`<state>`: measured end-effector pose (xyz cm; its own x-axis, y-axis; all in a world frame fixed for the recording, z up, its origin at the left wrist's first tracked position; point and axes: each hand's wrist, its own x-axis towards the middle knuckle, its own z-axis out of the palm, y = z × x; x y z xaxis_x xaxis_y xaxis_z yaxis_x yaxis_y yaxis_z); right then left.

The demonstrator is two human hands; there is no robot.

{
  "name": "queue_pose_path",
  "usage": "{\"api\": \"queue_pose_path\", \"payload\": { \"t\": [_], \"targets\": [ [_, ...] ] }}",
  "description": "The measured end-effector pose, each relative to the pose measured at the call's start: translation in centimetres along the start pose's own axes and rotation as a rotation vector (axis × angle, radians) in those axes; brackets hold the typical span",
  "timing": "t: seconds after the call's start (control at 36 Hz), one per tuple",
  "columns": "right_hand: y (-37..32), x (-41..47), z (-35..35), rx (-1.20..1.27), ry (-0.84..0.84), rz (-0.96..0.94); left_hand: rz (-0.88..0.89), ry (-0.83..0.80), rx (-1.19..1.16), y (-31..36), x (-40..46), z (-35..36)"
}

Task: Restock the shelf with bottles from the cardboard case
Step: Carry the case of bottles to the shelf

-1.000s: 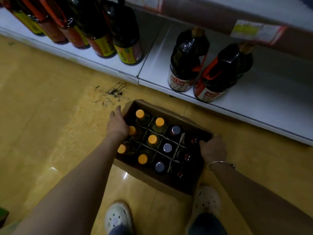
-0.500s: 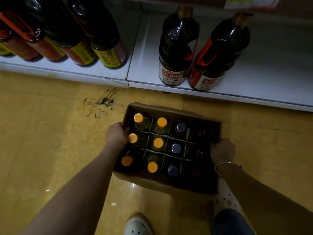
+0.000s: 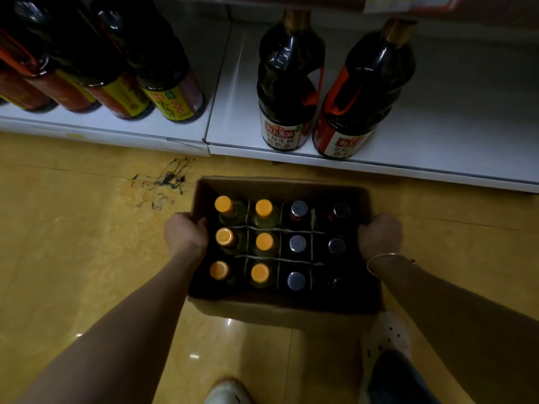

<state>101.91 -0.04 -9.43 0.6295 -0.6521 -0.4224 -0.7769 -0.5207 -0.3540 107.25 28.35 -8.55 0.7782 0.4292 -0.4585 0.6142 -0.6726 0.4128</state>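
An open cardboard case (image 3: 280, 312) sits in front of the white bottom shelf (image 3: 455, 147), over the yellow floor. Cardboard dividers split it into cells. Several orange-capped bottles (image 3: 264, 207) fill its left half, and several dark bottles with silver caps (image 3: 297, 243) fill the right half. My left hand (image 3: 185, 236) grips the case's left wall, fingers curled over the rim. On the opposite wall my right hand (image 3: 379, 234), with a thin bracelet on the wrist, grips the rim the same way.
Two large dark soy sauce bottles (image 3: 287, 83) with red handles stand on the shelf just behind the case. A row of dark bottles with yellow and red labels (image 3: 163, 80) stands on the shelf at left. Black scuff marks (image 3: 169, 179) stain the floor. My white shoes (image 3: 388, 333) are below the case.
The case has turned square to the shelf and moved closer to it, both hands staying on its side walls. The view has shifted down and towards the shelf.
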Motion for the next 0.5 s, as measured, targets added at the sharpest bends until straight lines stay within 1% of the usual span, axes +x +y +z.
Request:
{"api": "queue_pose_path", "payload": {
  "t": [0.11, 0.28, 0.5],
  "targets": [
    [-0.4, 1.4, -0.6, -0.001, 0.003, -0.031, -0.009, 0.017, 0.007, 0.7, 0.0, 0.4],
    [0.2, 2.2, -0.9, 0.018, 0.013, 0.032, 0.112, 0.033, 0.031, 3.0, 1.1, 0.9],
    [-0.6, 2.3, -0.5, 0.018, 0.045, 0.013, 0.115, -0.009, 0.05, 3.0, 1.3, 0.6]
  ]
}}
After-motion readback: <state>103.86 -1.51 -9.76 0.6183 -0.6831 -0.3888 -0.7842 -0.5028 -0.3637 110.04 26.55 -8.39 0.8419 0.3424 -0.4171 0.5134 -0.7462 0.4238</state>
